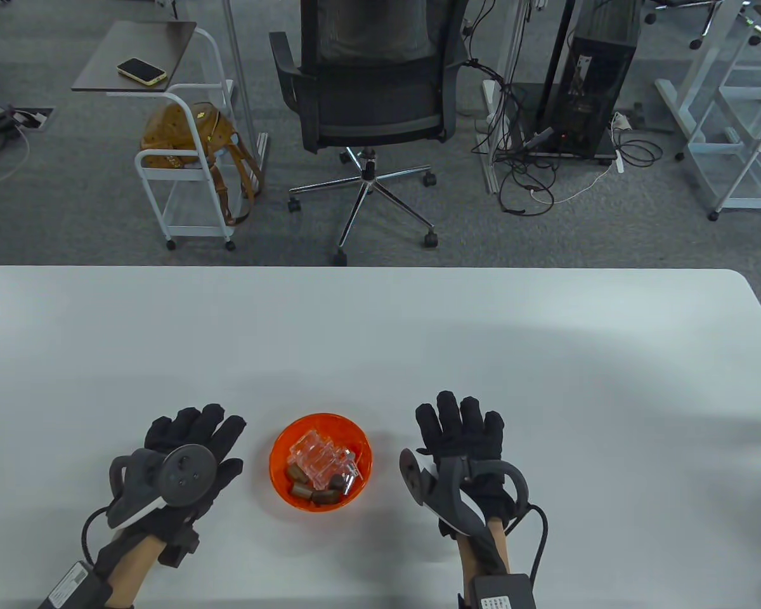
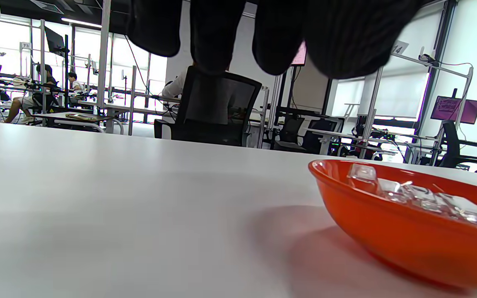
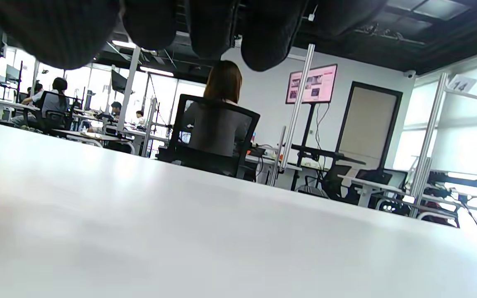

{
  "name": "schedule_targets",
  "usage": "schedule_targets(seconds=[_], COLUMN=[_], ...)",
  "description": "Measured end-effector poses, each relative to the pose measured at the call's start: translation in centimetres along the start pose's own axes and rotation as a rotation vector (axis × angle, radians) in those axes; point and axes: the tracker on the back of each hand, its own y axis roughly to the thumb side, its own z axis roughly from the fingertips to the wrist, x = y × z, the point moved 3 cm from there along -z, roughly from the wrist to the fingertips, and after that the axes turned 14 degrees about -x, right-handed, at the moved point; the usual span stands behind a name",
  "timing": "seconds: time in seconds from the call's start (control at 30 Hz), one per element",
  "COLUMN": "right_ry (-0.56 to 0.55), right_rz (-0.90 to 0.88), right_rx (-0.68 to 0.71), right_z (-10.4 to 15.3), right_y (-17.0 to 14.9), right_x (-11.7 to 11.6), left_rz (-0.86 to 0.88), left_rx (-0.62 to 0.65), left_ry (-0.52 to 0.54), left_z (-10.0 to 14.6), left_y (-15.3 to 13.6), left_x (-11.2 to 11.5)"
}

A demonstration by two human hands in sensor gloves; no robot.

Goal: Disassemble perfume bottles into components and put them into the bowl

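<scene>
Several clear perfume bottle parts [image 1: 320, 458] and a few brown caps [image 1: 309, 487] lie heaped in the orange bowl [image 1: 285, 447], which sits on the white counter [image 1: 380, 336] near its front edge, between the two hands. The left hand [image 1: 187, 447] rests palm down just left of the bowl, fingers straight and spread, gripping nothing. The right hand [image 1: 463, 438] lies flat just right of the bowl, fingers extended and likewise free of any part. In the left wrist view the bowl's red-orange wall [image 2: 387, 231] fills the lower right, clear pieces [image 2: 412, 194] showing above its rim. Beyond the counter stand a black office chair [image 1: 371, 82], a small white cart [image 1: 184, 171] holding a brown bag [image 1: 184, 136], and a phone [image 1: 141, 71] on the cart's top
</scene>
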Motion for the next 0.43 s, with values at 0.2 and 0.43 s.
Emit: schedule_targets(seconds=[0.2, 0.43], right_ry=[0.028, 0.044], right_rz=[-0.018, -0.058], right_rx=[-0.022, -0.01], right_z=[-0.46, -0.32], right_y=[0.21, 0.66], right_x=[-0.34, 0.06], left_rz=[0.016, 0.016], left_rx=[-0.011, -0.028], left_ry=[-0.015, -0.052], left_z=[-0.37, -0.63], left_y=[-0.08, -0.56], left_x=[-0.02, 0.5])
